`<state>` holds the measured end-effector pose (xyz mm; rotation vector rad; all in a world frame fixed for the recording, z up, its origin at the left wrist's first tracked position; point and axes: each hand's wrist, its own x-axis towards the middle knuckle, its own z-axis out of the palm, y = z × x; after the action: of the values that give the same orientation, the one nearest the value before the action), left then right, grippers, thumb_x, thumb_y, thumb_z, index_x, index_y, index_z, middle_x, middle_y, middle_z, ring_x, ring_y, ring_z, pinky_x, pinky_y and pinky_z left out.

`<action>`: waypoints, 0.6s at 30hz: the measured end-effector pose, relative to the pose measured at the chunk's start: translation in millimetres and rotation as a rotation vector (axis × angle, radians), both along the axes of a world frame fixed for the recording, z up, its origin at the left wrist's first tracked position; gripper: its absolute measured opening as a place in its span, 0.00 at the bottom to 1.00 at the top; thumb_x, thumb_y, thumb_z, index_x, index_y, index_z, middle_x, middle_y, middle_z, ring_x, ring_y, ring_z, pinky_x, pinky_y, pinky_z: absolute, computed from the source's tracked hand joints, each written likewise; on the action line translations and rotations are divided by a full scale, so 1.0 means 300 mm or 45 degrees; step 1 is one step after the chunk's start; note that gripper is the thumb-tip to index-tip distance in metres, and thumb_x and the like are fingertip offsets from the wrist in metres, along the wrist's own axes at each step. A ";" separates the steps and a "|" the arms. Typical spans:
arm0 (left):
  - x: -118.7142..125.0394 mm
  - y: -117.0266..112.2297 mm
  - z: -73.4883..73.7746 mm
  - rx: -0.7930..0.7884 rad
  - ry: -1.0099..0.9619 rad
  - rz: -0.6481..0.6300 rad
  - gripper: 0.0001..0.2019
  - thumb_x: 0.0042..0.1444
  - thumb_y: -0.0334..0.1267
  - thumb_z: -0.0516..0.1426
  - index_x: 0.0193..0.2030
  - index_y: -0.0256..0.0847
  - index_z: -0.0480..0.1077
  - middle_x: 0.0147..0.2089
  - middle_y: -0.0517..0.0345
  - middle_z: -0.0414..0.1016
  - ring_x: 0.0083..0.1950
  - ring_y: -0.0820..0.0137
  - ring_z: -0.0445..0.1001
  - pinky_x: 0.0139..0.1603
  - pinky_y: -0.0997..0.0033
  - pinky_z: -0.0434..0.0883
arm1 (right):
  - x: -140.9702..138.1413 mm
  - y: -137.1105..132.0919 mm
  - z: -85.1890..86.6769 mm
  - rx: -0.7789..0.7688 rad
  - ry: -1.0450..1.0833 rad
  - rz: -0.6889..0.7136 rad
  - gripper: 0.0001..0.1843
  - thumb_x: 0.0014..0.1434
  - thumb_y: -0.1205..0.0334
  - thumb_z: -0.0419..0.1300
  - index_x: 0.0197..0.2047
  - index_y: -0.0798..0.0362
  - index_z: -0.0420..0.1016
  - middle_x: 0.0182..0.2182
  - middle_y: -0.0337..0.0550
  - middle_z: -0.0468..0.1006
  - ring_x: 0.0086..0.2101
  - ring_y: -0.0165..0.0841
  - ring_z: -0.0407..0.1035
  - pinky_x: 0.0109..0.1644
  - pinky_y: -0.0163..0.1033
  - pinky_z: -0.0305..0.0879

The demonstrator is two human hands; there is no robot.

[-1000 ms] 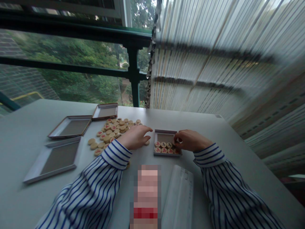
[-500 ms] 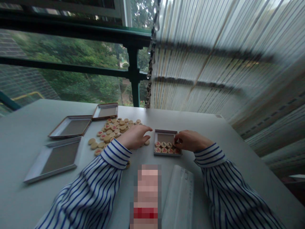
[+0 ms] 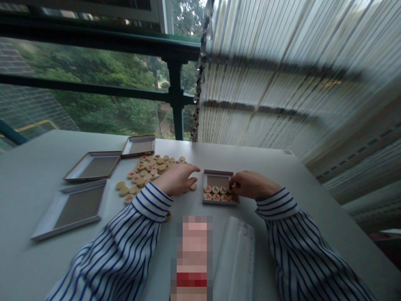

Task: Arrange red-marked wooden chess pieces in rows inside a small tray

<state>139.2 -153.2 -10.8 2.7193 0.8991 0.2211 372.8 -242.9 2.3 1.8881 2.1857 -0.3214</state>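
Observation:
A small open box holds two rows of round Chinese chess pieces at its near side, with red and black characters facing up. At the right end of the upper row, my right hand has its fingertips closed on a piece that they partly hide. My left hand hovers over the right side of a loose heap of wooden pieces, thumb and forefinger apart, nothing visible between them. One loose piece lies by its thumb. Another piece shows beside the left cuff.
On the left lie a brown-edged box half, a smaller box half and a larger white tray. A clear plastic sleeve lies in front of me on the white table. Window and string curtain stand behind.
Almost nothing differs. Both hands stay where they were, and the pieces in the box have shifted only very slightly, if at all.

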 end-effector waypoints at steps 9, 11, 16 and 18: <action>-0.001 0.001 0.004 -0.002 0.015 -0.004 0.18 0.55 0.41 0.49 0.52 0.38 0.65 0.51 0.49 0.71 0.52 0.63 0.68 0.51 0.66 0.63 | 0.000 0.001 0.001 -0.049 0.016 0.009 0.15 0.50 0.59 0.53 0.40 0.44 0.76 0.34 0.42 0.78 0.33 0.33 0.70 0.32 0.34 0.58; -0.001 0.001 0.005 -0.001 0.016 -0.006 0.18 0.55 0.41 0.49 0.52 0.38 0.65 0.51 0.49 0.71 0.52 0.63 0.68 0.50 0.66 0.63 | 0.001 0.001 0.002 -0.049 0.020 0.012 0.16 0.49 0.60 0.53 0.40 0.43 0.76 0.34 0.42 0.78 0.33 0.34 0.70 0.32 0.34 0.58; -0.003 0.004 0.000 0.013 0.000 -0.013 0.19 0.55 0.41 0.49 0.51 0.38 0.65 0.50 0.49 0.71 0.51 0.63 0.68 0.50 0.67 0.63 | -0.001 -0.002 0.004 -0.043 0.040 0.018 0.16 0.48 0.60 0.53 0.40 0.44 0.76 0.34 0.42 0.77 0.33 0.33 0.70 0.33 0.34 0.59; -0.004 0.004 0.000 0.007 -0.001 -0.017 0.19 0.55 0.41 0.49 0.52 0.38 0.65 0.51 0.49 0.71 0.52 0.63 0.68 0.50 0.67 0.63 | -0.003 -0.002 0.006 -0.040 0.034 0.011 0.16 0.48 0.61 0.53 0.40 0.44 0.77 0.34 0.42 0.77 0.34 0.33 0.70 0.34 0.34 0.59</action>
<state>138.1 -152.1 -10.8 2.7292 0.8809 0.2222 371.8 -243.4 4.0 1.8673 2.1921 -0.3794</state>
